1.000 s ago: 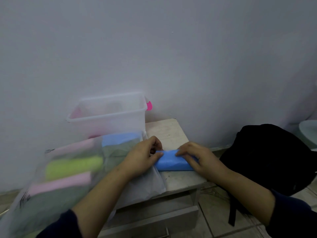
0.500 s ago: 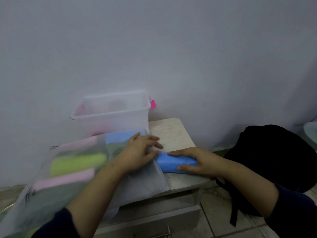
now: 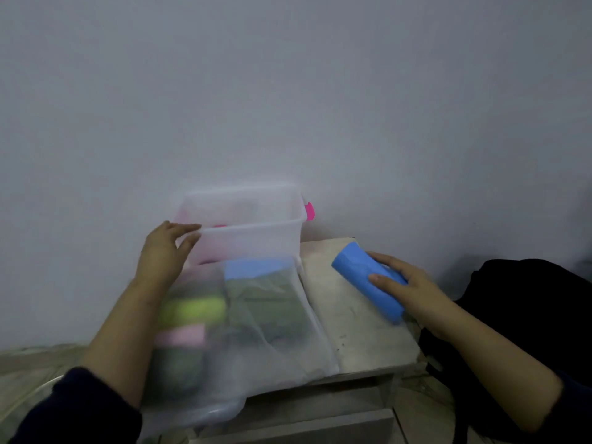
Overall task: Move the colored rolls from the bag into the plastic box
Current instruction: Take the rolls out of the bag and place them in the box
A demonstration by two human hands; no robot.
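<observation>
Right hand (image 3: 407,290): fingers and thumb curled round a blue roll (image 3: 362,278), gripping it near its middle. The roll is tilted, its far end raised toward the wall, held over the right half of the table (image 3: 358,341); whether its near end touches the tabletop cannot be told.

Left hand (image 3: 165,251): at the near left corner of the plastic box (image 3: 256,232), fingers stretched along the near rim, thumb below it, pinching the edge lightly.

Plastic box: clear, open at the top, pink latch (image 3: 309,211) on its right end. It stands at the back left of the table, against the wall. Something pink shows faintly through its wall.

Bag (image 3: 256,331): clear plastic, lying at the front left of the table, just in front of the box, its near end hanging over the front edge. Through it show a blue roll at the far end, a yellow-green roll (image 3: 192,310), a pink roll (image 3: 182,336) and dull green ones, all blurred.

Black backpack (image 3: 525,315): on the floor to the right of the table, behind the right forearm.

Both sleeves dark.
</observation>
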